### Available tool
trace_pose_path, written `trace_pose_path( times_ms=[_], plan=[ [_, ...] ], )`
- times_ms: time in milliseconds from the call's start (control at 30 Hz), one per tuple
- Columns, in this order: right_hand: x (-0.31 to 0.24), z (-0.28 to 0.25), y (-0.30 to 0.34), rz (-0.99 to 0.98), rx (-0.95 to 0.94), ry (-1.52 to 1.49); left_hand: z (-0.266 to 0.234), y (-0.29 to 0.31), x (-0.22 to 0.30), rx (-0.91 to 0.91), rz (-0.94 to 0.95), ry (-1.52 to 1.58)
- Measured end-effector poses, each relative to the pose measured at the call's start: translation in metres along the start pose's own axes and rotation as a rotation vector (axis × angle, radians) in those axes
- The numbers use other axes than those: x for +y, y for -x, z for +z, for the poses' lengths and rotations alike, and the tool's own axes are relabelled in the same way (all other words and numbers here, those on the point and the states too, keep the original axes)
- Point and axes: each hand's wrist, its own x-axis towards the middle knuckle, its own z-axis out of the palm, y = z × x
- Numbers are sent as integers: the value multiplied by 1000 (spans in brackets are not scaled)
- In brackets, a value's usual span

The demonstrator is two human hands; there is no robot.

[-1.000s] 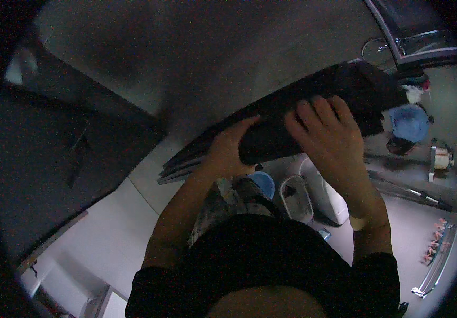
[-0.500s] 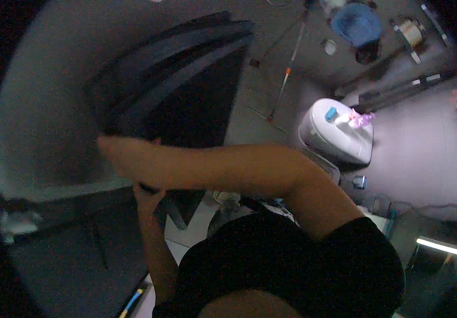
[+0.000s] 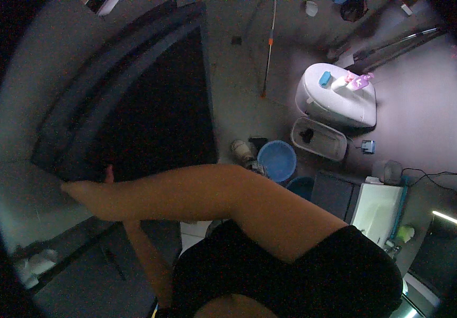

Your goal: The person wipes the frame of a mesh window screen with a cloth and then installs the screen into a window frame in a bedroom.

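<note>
A large dark door-like panel (image 3: 154,100) with long grey bands fills the upper left. My right arm crosses in front of me, and my right hand (image 3: 88,199) is at the panel's lower left corner, seen edge-on in dim light. Its fingers blur together, so their grip does not show. Behind that forearm, my left hand is mostly hidden; only its wrist (image 3: 135,230) comes out below. One fingertip (image 3: 110,172) pokes up above the right forearm against the panel, and I cannot tell whose hand it belongs to.
A white toilet tank (image 3: 313,100) carries a blue block and a pump bottle (image 3: 360,82). Near my shoe (image 3: 241,150) stand a blue basin (image 3: 277,161) and a grey-white tub (image 3: 318,140). A white sink (image 3: 376,209) lies right, a pole (image 3: 269,58) stands beyond, and a dark surface (image 3: 90,275) lies lower left.
Both hands have moved left and slightly nearer to me, and the panel appears lower and further left. The view has shifted too, bringing the basin, tub and sink into sight.
</note>
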Motion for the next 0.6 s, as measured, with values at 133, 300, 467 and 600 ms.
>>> trace_pose_path(
  times_ms=[133,300,467,600],
  plan=[
    [18,10,10,168,-23,-490,-5,0,-14,22,-21,4],
    [41,91,28,334,5,-779,-2,-12,-9,16,16,15],
    [47,119,40,334,11,-744,6,-21,-6,16,49,54],
    [41,111,42,593,-86,-1165,12,-24,-2,2,59,73]
  ],
)
